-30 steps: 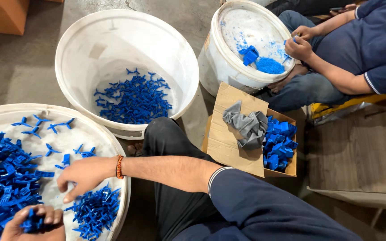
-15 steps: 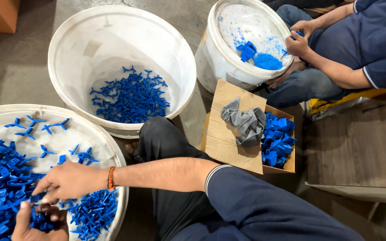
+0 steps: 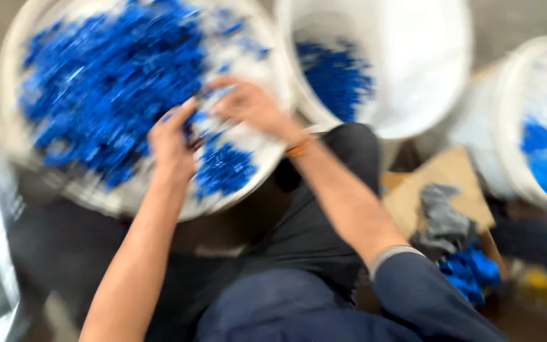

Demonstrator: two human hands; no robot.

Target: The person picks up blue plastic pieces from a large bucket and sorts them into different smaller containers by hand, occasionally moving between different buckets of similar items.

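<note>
The picture is blurred by motion. A wide white tub (image 3: 14, 69) full of small blue plastic pieces (image 3: 102, 82) sits in front of me. My left hand (image 3: 172, 142) hovers over the tub's near side, fingers curled around some blue pieces. My right hand (image 3: 248, 104), with an orange band at the wrist, reaches in beside it with fingers bent over the pieces; the blur hides whether it holds any. A small heap of blue pieces (image 3: 223, 168) lies just below both hands.
A second white bucket (image 3: 438, 76) with blue pieces at its bottom stands behind my right arm. A third white bucket (image 3: 514, 126) is at the right edge. A cardboard box (image 3: 444, 177) with a grey cloth (image 3: 441, 218) and blue pieces lies by my right knee.
The camera has swung down and left, so the big tub now fills the upper left. Both hands have come together over the tub's near side.
</note>
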